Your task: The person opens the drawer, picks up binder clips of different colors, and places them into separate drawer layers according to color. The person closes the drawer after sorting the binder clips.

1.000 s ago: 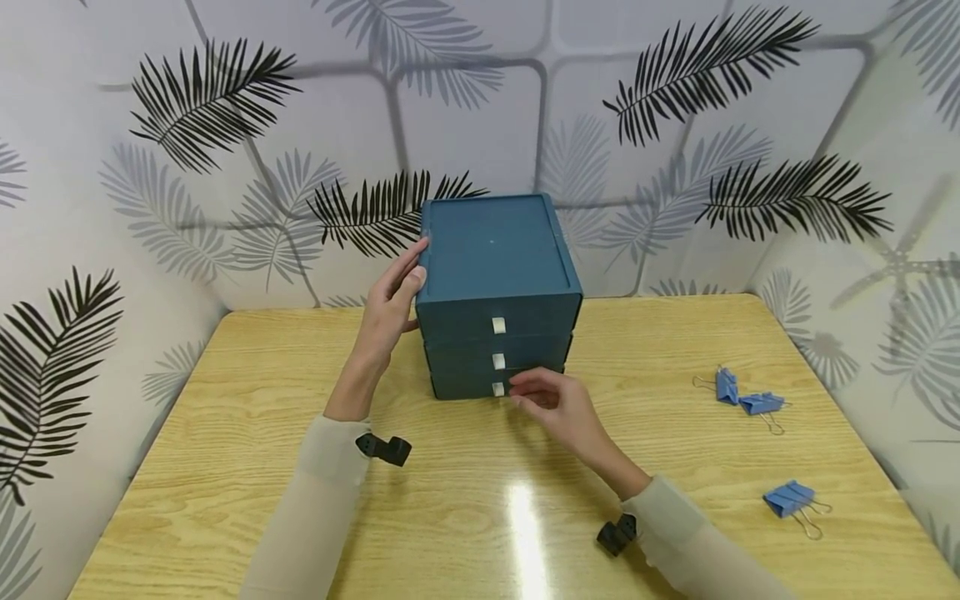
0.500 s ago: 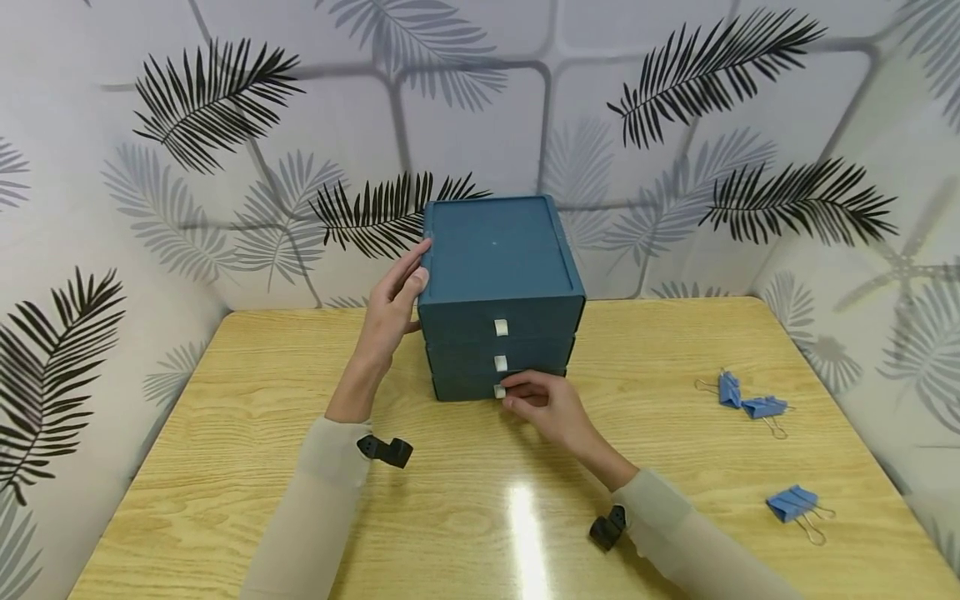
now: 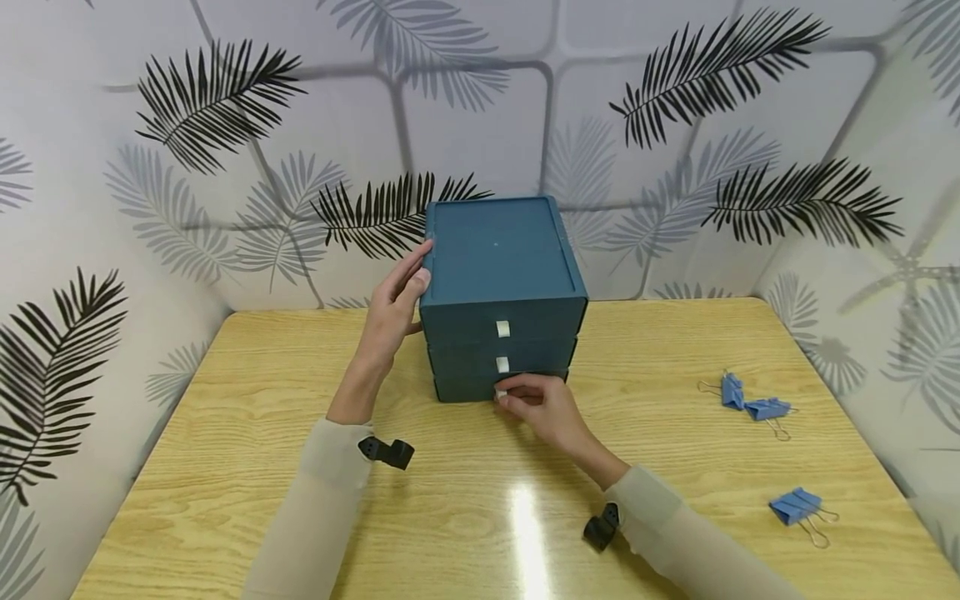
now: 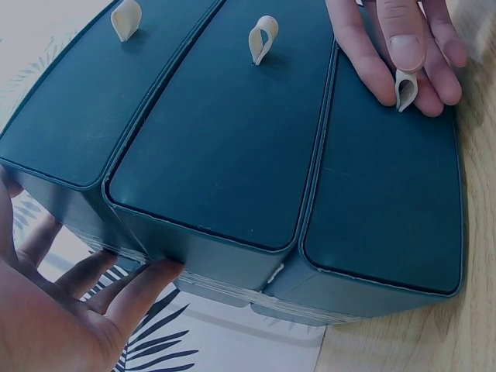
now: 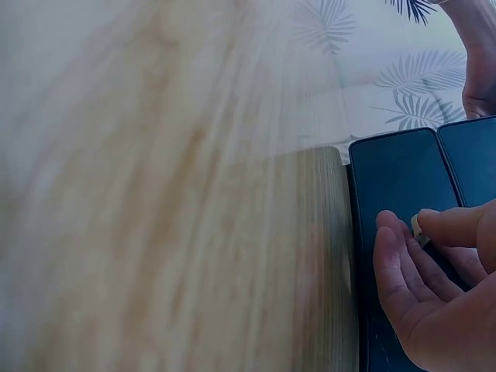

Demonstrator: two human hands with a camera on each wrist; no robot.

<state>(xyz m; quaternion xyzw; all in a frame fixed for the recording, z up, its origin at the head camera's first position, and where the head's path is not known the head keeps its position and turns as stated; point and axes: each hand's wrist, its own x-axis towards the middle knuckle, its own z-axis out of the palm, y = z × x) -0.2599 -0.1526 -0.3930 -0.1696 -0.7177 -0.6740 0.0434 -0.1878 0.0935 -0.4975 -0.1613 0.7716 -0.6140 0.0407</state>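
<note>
A dark blue three-drawer box [image 3: 495,258] stands on the table, each drawer front bearing a small whitish loop pull tab. My left hand [image 3: 388,321] steadies the box from its left side, fingers extended along the wall and the thumb by the top edge. At the bottom drawer, my right hand [image 3: 549,410] pinches the lowest pull tab [image 4: 406,91] between thumb and fingers. In the right wrist view only a bit of that tab shows past the thumb. The middle tab [image 3: 502,364] and top tab [image 3: 503,328] hang free. All the drawers look closed.
Two blue binder clips [image 3: 732,390] lie close together on the right of the wooden table [image 3: 262,467]. Another blue binder clip [image 3: 797,505] lies nearer the front. A leaf-patterned backdrop [image 3: 480,125] rises behind the box.
My right hand has moved left from beside the lowest tab and taken hold of it. The left hand stays at the box's side.
</note>
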